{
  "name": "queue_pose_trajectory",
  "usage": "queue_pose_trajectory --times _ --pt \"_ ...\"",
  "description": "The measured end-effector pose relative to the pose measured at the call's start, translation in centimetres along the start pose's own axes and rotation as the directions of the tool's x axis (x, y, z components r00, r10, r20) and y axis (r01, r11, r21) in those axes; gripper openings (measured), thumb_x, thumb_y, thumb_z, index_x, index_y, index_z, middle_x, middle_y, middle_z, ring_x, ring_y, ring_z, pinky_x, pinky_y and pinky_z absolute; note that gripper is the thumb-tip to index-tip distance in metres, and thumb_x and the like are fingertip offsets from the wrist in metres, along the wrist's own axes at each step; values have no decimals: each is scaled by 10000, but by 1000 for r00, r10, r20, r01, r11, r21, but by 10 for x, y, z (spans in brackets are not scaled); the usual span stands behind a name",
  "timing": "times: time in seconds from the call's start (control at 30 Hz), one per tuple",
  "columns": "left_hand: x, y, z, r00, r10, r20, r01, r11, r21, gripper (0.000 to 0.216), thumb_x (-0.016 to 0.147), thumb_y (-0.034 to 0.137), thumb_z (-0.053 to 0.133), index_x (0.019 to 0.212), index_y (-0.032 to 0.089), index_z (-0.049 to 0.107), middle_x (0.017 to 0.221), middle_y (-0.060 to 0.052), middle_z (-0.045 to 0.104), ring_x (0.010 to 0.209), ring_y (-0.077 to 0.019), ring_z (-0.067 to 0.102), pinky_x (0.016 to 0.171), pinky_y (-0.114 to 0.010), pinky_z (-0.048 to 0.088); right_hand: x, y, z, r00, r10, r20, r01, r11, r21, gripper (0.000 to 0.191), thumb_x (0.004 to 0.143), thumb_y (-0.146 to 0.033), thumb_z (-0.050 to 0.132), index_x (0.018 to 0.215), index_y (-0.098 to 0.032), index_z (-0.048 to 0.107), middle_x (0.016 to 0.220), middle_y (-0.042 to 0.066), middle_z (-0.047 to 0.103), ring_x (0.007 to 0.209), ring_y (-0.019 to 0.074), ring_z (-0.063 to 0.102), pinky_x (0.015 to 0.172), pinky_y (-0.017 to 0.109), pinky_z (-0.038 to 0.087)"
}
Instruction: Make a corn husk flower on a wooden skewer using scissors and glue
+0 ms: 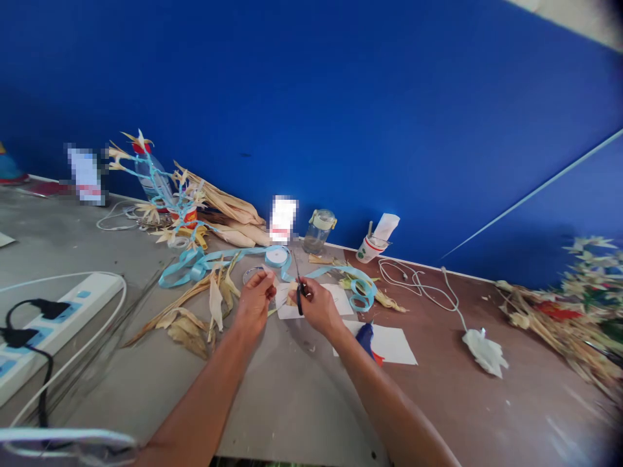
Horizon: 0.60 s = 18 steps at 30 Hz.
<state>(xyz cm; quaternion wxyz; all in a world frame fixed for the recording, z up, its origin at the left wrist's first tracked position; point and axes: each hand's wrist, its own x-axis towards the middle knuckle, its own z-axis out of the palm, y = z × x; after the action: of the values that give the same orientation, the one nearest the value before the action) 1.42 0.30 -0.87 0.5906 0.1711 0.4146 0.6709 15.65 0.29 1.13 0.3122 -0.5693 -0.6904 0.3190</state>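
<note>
My right hand (317,305) grips a pair of scissors (298,285) with dark handles, blades pointing up and away. My left hand (256,297) pinches a small pale strip of dried husk (271,273) just left of the blades. Both hands hover over a white paper sheet (341,299) on the table. A spool of light blue ribbon (277,256) sits just beyond the hands, its loose ribbon (195,264) trailing left and right.
Dried corn husks (187,324) lie left of my hands. A power strip (58,324) with a black plug is at far left. A glass jar (318,231), a paper cup (370,248), a white cable (418,280) and dried plant bundles (564,318) line the blue wall.
</note>
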Motion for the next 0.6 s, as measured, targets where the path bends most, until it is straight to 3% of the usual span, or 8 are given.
queue_pose_trajectory --times 0.1,0.17,0.27,0.43,0.6 --pt "-1 0 0 999 25 31 -27 998 60 227 564 287 774 651 161 606 595 49 535 525 -54 473 552 -181 378 -8 7 12 1000 -1 -20 4 987 159 425 771 -378 593 1150 -184 579 814 30 699 661 151 623 599 241 448" --pt "-1 -1 0 997 75 29 -78 987 137 209 586 302 760 654 161 620 616 42 548 541 -61 476 562 -186 379 -9 9 14 1000 20 -13 -18 989 145 387 779 -377 582 1109 -176 600 776 30 697 644 154 619 583 239 438" --pt "-1 -4 0 979 190 70 -202 942 270 158 653 305 719 649 170 638 622 30 560 549 -78 471 561 -196 372 -8 8 8 999 46 12 -45 995 -93 283 796 -375 576 1007 -200 649 782 44 707 688 175 635 613 247 422" --pt "0 -5 1 950 277 146 -311 891 331 86 674 254 698 704 188 652 617 27 569 531 -88 473 541 -200 358 -8 6 -3 988 137 75 -79 852 -518 384 817 -343 556 1171 -195 579 946 126 719 869 256 663 678 291 408" --pt "-3 -3 2 937 295 188 -349 830 435 72 719 259 650 715 188 662 630 19 574 544 -96 484 552 -201 370 -7 5 -11 963 143 228 27 792 -611 351 818 -340 537 1113 -158 593 986 171 706 906 299 660 669 317 404"
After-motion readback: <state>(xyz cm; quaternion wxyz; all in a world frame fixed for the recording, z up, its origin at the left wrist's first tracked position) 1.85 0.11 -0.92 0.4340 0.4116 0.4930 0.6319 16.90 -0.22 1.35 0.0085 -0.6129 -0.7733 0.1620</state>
